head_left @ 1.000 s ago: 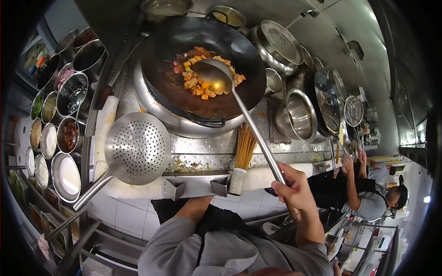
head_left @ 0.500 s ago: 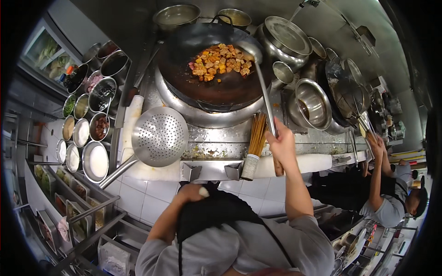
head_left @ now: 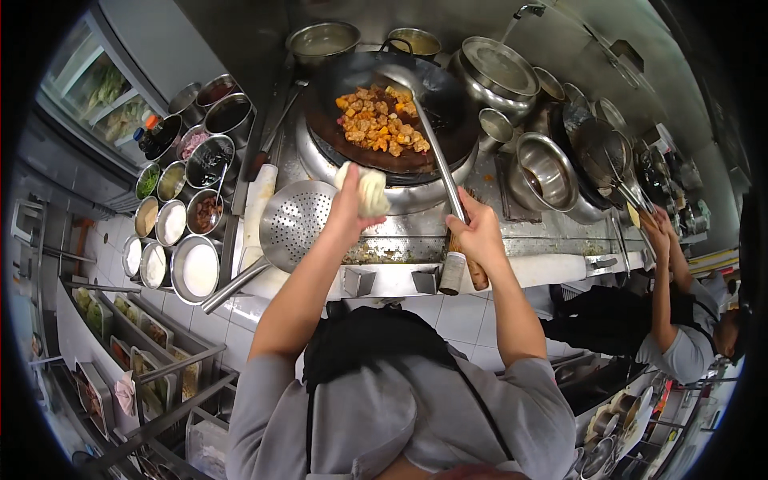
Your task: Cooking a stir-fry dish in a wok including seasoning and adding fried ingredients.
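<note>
My left hand is closed on a crumpled whitish cloth, close to the near rim of the dark wok. The wok rests on the round metal burner ring. My right hand grips the long handle of a ladle, whose wooden end sticks out below the fist. Its bowl lies inside the wok, at the far side. Browned chunks of food with orange and yellow pieces are heaped in the wok. Whether the cloth touches the rim I cannot tell.
A perforated strainer lies left of my left forearm. A bamboo brush is beside my right hand. Several seasoning pots stand at the left; steel bowls at the right. Another person's hands hold a wire-mesh tool farther right.
My left hand has come up from the apron to the wok's near rim, with the cloth in it. The ladle's bowl has shifted left across the wok. The food lies differently.
</note>
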Tool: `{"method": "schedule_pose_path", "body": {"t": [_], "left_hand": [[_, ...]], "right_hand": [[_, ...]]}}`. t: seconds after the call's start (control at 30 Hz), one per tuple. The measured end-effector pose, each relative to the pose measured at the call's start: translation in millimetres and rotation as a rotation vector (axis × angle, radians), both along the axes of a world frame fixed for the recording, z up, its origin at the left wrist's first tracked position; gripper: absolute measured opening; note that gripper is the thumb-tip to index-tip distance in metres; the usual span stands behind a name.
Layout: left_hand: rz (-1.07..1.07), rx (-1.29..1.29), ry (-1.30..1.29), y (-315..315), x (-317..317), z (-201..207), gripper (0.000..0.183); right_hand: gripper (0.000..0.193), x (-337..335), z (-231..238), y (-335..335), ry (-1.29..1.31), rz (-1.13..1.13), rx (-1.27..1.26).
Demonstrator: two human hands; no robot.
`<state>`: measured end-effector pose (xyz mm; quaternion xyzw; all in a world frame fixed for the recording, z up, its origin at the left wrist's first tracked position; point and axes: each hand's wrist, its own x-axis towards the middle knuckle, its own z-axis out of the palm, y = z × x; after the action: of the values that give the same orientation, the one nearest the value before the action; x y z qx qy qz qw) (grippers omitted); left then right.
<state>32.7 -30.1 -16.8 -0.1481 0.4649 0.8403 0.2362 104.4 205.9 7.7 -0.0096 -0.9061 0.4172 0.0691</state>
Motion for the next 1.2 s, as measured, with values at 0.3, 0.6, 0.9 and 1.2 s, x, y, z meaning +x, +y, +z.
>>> {"method": "schedule_pose_path", "body": {"t": [0.3, 0.6, 0.9, 1.2], "left_hand": [[-0.042, 0.190, -0.256, 42.8, -59.9, -14.4, 0.024], [0.067, 0.180, -0.303, 38.5, -29.8, 35.7, 0.014], [0.117, 0.225, -0.230, 23.7, 53.9, -7.8, 0.009], [0.094, 0.279, -0.239, 32.9, -21.4, 9.1, 0.016]], "right_hand": [[0.051, 85.8, 62.1, -7.2, -0.290, 0.040, -0.059], [0.051, 59.8, 144.8, 2.0, -0.585, 0.162, 0.001], [0.047, 8.8, 93.0, -11.6, -0.051, 0.063, 0.461], [0.052, 66.7, 128.6, -20.6, -0.322, 0.181, 0.225]]}}
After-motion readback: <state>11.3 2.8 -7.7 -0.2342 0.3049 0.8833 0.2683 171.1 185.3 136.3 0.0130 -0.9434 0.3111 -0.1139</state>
